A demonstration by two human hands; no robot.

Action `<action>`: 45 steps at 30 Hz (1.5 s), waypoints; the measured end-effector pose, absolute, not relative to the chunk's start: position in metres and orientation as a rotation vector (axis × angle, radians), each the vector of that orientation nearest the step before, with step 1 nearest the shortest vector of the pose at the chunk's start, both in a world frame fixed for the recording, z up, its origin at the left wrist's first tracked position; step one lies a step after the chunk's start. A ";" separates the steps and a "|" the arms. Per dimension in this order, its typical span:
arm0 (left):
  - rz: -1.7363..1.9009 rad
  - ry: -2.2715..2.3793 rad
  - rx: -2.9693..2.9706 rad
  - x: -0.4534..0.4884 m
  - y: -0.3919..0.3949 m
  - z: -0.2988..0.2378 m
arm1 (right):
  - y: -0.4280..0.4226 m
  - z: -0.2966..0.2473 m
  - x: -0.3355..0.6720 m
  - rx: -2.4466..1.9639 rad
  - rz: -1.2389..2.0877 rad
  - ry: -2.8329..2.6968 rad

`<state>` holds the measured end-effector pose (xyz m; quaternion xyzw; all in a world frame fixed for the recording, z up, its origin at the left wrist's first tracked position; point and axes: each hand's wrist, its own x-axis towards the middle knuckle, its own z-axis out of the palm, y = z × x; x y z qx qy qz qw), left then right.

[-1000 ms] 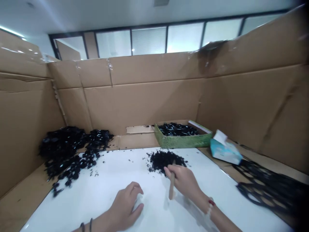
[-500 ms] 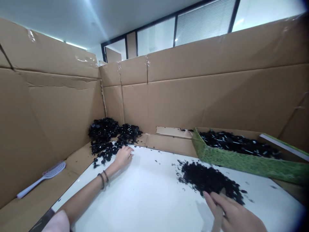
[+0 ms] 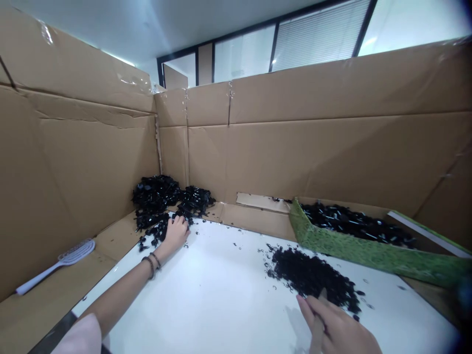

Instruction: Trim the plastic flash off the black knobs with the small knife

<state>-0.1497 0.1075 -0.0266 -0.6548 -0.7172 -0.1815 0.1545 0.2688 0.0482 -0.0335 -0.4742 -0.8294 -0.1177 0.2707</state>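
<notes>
My left hand (image 3: 176, 232) reaches to the far left of the white board (image 3: 221, 290), its fingers curled on the edge of a big heap of black plastic parts (image 3: 162, 199). What the fingers hold cannot be made out. My right hand (image 3: 341, 327) is at the lower right, closed round a short wooden stick (image 3: 317, 324). The stick's tip touches the near edge of a smaller pile of tiny black rings (image 3: 313, 278) on the board.
A green box (image 3: 350, 246) full of black parts stands at the right against the cardboard wall (image 3: 313, 152). A pale hairbrush (image 3: 55, 265) lies on the cardboard floor at the left. Cardboard walls close in three sides.
My left hand has stretched from the near middle of the board out to the black heap at the left. The view has swung left. My right hand keeps the stick at the small pile.
</notes>
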 end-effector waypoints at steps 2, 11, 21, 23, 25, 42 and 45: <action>-0.586 -2.044 -1.912 -0.148 0.106 -0.021 | 0.046 -0.031 0.265 -1.280 -0.338 -2.194; -0.986 -1.927 -2.582 -0.087 0.090 -0.007 | 0.034 -0.024 0.244 -1.303 -0.212 -2.187; -1.200 -1.564 -3.442 -0.001 0.030 -0.024 | 0.026 -0.020 0.233 -1.394 0.179 -2.237; -1.225 -1.620 -3.461 0.001 0.028 -0.029 | 0.024 -0.017 0.232 -1.315 0.387 -2.236; -1.176 -1.677 -3.474 0.000 0.027 -0.031 | 0.021 -0.014 0.230 -1.226 0.575 -2.240; -1.120 -1.401 -3.566 -0.003 0.025 -0.035 | 0.006 -0.007 0.214 -1.244 0.759 -2.329; -1.172 -1.313 -3.569 -0.003 0.025 -0.036 | 0.005 -0.007 0.215 -1.222 0.862 -2.261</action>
